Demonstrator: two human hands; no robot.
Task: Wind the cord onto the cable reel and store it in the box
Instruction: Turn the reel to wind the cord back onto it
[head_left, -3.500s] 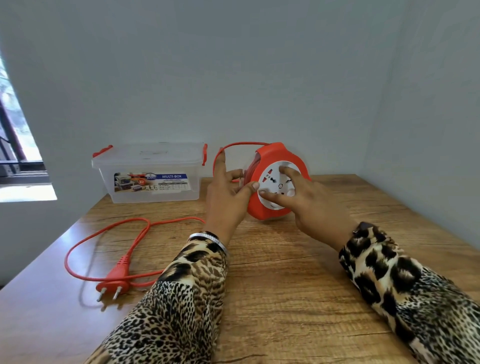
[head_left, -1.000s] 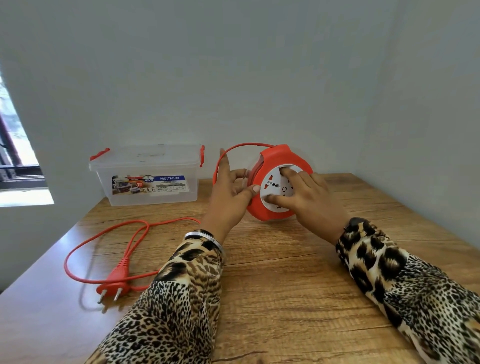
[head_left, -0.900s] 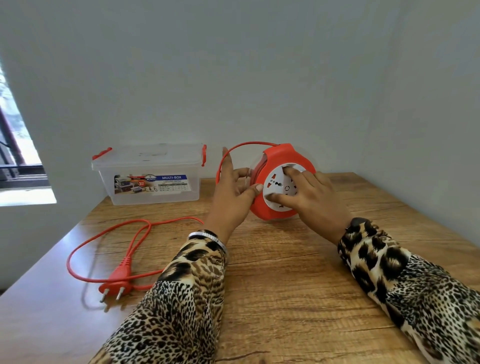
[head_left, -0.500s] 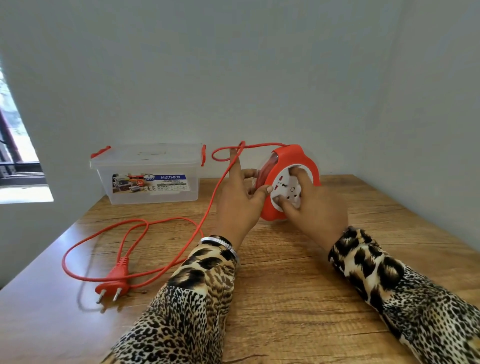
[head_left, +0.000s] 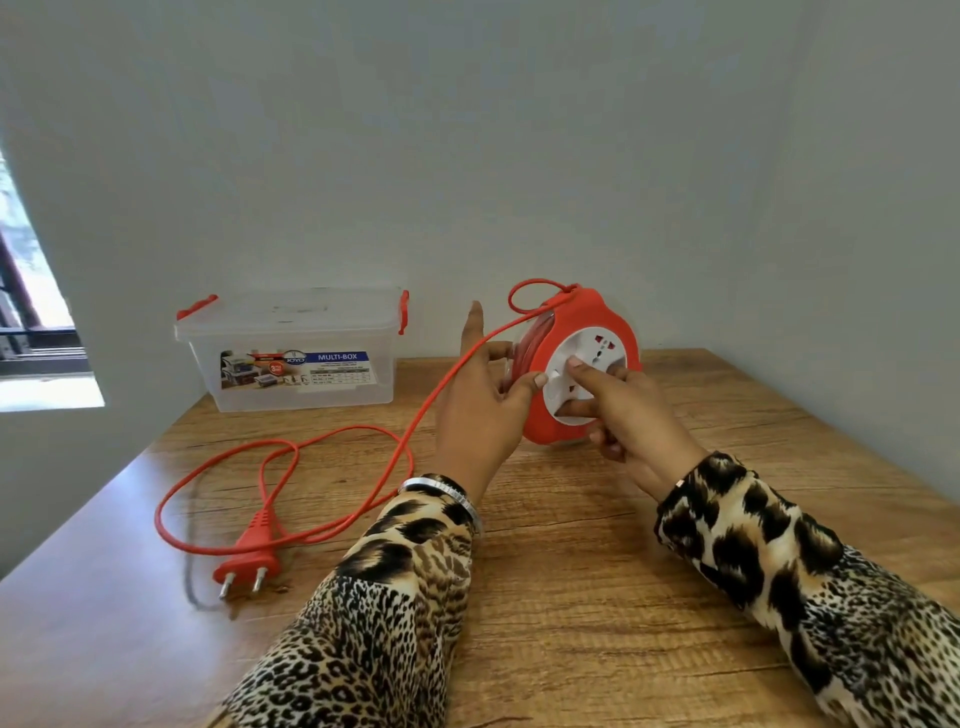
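Note:
A red cable reel (head_left: 589, 317) with a white socket face stands upright on the wooden table (head_left: 597, 571). My left hand (head_left: 480, 410) grips its left edge, thumb on the white face. My right hand (head_left: 621, 410) presses fingers onto the white disc. The red cord (head_left: 415, 415) runs taut from the reel's top, over my left hand, down to loose loops on the table. Its two-pin plug (head_left: 249, 561) lies at the left front. A clear plastic box (head_left: 296, 353) with red clips and its lid on stands at the back left.
Grey walls close the table off at the back and right. A window (head_left: 31, 322) is at the far left. The table's left edge runs diagonally beside the plug.
The white disc has turned under my right hand. The cord has lifted from the table and now stretches tight over my left hand to the reel. The loops have shifted.

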